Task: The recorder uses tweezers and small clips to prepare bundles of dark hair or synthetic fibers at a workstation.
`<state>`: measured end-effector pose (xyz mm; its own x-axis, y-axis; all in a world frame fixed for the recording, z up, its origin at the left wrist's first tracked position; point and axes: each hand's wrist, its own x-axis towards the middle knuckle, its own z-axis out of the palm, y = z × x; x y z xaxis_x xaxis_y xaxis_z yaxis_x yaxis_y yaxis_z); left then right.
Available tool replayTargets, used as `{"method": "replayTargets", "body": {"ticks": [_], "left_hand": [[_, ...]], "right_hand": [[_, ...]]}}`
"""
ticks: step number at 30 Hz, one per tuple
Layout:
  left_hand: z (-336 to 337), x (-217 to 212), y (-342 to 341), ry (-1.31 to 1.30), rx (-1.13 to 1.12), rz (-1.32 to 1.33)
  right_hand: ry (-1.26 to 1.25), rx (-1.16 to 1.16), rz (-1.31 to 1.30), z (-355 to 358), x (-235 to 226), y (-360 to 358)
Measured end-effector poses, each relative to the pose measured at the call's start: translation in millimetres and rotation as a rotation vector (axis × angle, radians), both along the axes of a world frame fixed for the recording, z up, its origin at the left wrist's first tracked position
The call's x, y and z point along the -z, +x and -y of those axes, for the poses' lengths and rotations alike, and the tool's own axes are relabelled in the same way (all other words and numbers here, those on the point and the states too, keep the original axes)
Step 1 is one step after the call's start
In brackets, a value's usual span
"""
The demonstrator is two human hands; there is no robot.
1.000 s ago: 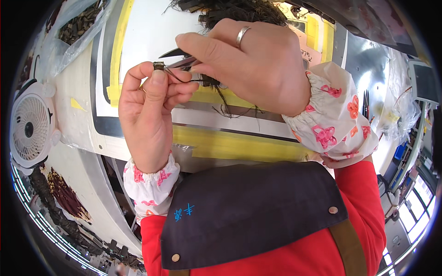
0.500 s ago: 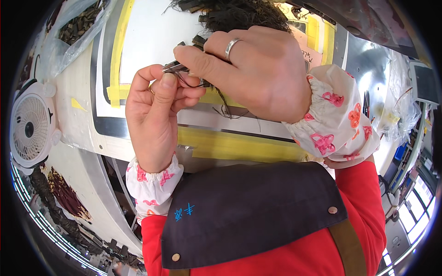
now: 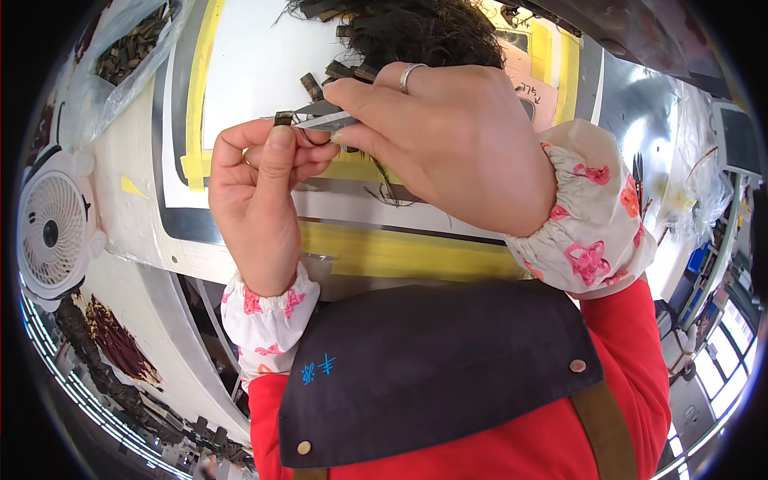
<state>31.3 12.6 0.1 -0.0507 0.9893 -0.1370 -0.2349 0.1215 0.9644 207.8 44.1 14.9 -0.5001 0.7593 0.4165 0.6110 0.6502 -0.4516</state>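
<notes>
My left hand (image 3: 260, 188) pinches a small dark-tipped piece (image 3: 284, 119) between thumb and fingers, held up over the white work table (image 3: 248, 64). My right hand (image 3: 448, 140), with a ring on one finger, grips a thin metal blade-like tool (image 3: 324, 116) whose tip meets the small piece at my left fingertips. A mass of dark hair-like fibre (image 3: 416, 32) with several small tipped strands lies on the table just behind both hands. A few loose strands (image 3: 392, 192) hang below my right hand.
Yellow tape (image 3: 196, 96) frames the white table. A white desk fan (image 3: 52, 232) stands at the left. A clear bag of dark pieces (image 3: 128, 48) sits at the upper left. More dark bundles (image 3: 112, 344) lie at the lower left. A dark apron (image 3: 432, 376) fills the foreground.
Both hands have stayed close together and shifted slightly; my right hand has rolled forward over the tool, and the tool's tip now rests against the piece in my left fingers.
</notes>
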Motion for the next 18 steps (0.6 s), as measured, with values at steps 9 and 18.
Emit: {"method": "replayTargets", "body": {"ticks": [9, 18], "left_hand": [[0.7, -0.6, 2.0, -0.003, -0.015, -0.044], [2.4, -0.8, 4.5, 0.034, -0.065, -0.119]], "right_hand": [[-0.007, 0.042, 0.101, 2.3, -0.8, -4.3], [-0.024, 0.038, 0.083, 1.7, 1.1, -2.0]]}}
